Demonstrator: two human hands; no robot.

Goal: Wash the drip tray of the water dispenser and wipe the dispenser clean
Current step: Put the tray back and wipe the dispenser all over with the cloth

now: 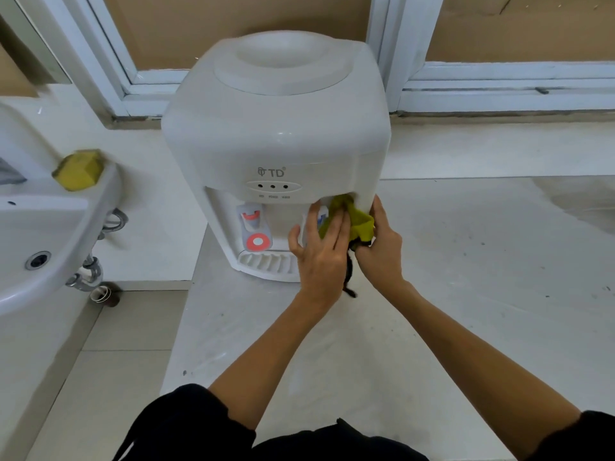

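- The left hand [321, 247] lies flat with its fingers straight, pressing a yellow-green cloth [352, 217] into the tap recess of the water dispenser [276, 141].
- The right hand [379, 247] grips the trailing end of the cloth, its fingers curled round it, at the dispenser's front right corner; a dark strip hangs down between the two wrists.
- The left hand covers the right-hand tap; the red tap [253, 224] at the left of the recess shows plainly.
- The drip tray [266, 262] sits in place at the dispenser's foot, just left of the left hand.
- The dispenser stands on a pale bench [466, 277], near its left edge, with bare surface spreading to the right and toward the person.
- A white sink [50, 234] stands well apart to the left, with a yellow sponge [78, 174] on its rim.
- A window frame [499, 94] runs just behind the dispenser.
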